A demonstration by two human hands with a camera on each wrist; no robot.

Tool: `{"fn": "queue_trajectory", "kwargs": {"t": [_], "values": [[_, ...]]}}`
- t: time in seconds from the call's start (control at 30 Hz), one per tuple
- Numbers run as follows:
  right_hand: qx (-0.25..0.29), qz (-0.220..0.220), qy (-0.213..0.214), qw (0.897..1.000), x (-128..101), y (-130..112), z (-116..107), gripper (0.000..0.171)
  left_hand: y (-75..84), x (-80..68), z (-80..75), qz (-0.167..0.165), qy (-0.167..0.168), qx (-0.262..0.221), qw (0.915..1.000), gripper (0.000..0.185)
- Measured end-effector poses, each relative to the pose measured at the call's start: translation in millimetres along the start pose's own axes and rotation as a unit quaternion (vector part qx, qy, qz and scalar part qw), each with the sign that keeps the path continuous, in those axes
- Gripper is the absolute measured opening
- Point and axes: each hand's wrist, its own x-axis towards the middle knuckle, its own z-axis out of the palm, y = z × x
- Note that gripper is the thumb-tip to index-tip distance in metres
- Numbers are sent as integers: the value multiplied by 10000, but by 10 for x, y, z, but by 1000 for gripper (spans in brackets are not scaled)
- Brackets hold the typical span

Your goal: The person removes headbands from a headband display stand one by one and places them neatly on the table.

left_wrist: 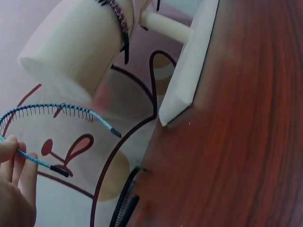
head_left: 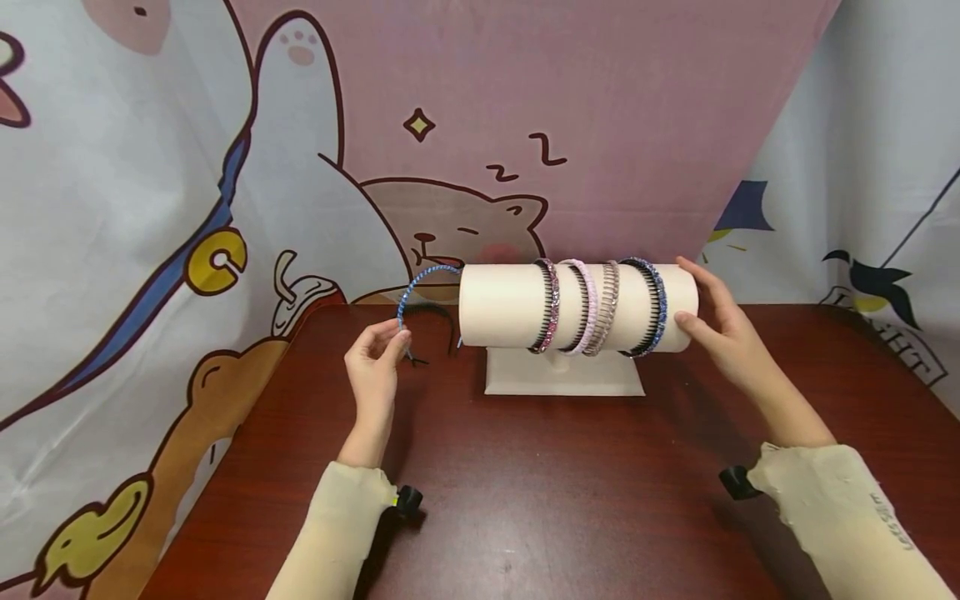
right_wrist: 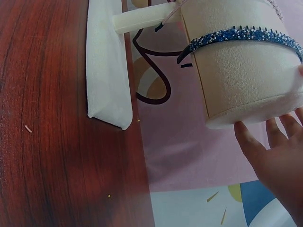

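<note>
My left hand (head_left: pixel 375 354) pinches one arm of a light-blue, toothed headband (head_left: pixel 417 285) between thumb and fingers. The headband's curve stands up beside the left end of a cream cylindrical display stand (head_left: pixel 498 304). In the left wrist view, both dark tips of this headband (left_wrist: pixel 61 105) point toward the table side, apart from the cylinder. My right hand (head_left: pixel 723 329) holds the cylinder's right end, thumb in front and fingers at the top and end face. Nearest that hand, a dark-blue glittery headband (right_wrist: pixel 246 36) wraps the cylinder.
Farther left on the cylinder sit a clear-brown headband (head_left: pixel 603 308), a pale pink one (head_left: pixel 588 304) and a dark pink jewelled one (head_left: pixel 553 307). A black headband (head_left: pixel 450 325) lies on the brown table (head_left: pixel 525 483) behind the left hand. A cartoon-printed cloth (head_left: pixel 637 125) hangs behind.
</note>
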Motion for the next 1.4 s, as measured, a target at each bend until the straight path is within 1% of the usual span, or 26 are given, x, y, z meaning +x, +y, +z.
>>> {"fn": "queue_trajectory", "kwargs": {"t": [0.13,0.3,0.43,0.53,0.7,0.9,1.07,1.23,1.3,1.4], "values": [[51,-10,-25,10000,5,0,-2,65,-10,50,-85,-71,118,-146,9998,20],[-163,8,13,9999,1,3,-5,65,-7,96,-181,-150,217,-263,9993,16],[-167,9,10,9999,0,0,-5,65,-4,130,-263,-227,297,-374,9986,19],[-130,-4,6,9999,0,1,-5,65,0,154,-331,-259,380,-353,9983,21],[-133,11,20,9999,0,2,-5,65,5,190,-443,-351,530,-334,9974,15],[-155,31,37,9999,0,-8,3,66,8,215,-569,-441,670,-239,9965,23],[-244,69,50,9997,-3,-15,2,66,4,233,-672,-522,741,-153,9958,22],[-383,132,44,9992,-4,-13,2,66,21,255,-748,-582,805,-109,9950,24],[-406,147,40,9991,-1,-14,4,66,21,267,-778,-607,833,-89,9946,29],[-402,158,42,9991,-1,-18,3,66,18,281,-819,-654,893,-86,9938,27]]}}
